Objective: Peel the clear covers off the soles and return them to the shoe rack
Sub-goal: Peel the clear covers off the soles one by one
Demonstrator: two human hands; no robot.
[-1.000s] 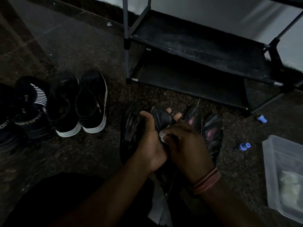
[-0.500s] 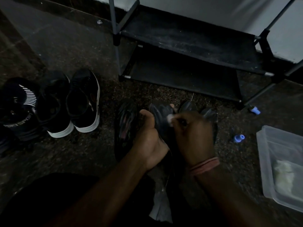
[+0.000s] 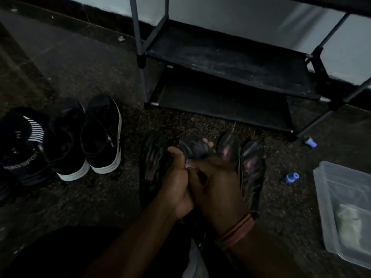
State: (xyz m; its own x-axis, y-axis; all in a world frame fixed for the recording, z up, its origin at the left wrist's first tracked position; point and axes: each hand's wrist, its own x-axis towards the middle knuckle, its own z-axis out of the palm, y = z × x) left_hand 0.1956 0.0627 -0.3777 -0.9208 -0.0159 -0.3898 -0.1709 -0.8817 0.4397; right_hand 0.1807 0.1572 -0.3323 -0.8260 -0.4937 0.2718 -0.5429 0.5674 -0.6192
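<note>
Several dark glossy soles lie on the floor in front of the black shoe rack [image 3: 226, 63]. My left hand [image 3: 176, 183] grips one sole [image 3: 193, 147] from the left, with the thumb on top and fingertips showing past its far edge. My right hand [image 3: 216, 183] closes over the same sole from the right, and its fingertips pinch at the sole's surface. Another sole [image 3: 152, 157] lies to the left of my hands. Two more soles [image 3: 228, 147] [image 3: 253, 167] lie to the right. The clear cover cannot be made out in the dim light.
Black sneakers with white soles [image 3: 102, 137] and darker shoes [image 3: 22, 145] stand at the left. A clear plastic box [image 3: 345, 207] sits at the right edge, with two small blue caps [image 3: 291, 177] [image 3: 310, 142] on the floor near it. Both rack shelves hold no shoes.
My right hand has slid back down the sole toward me, from near its tip to beside my left thumb. The view has also shifted slightly.
</note>
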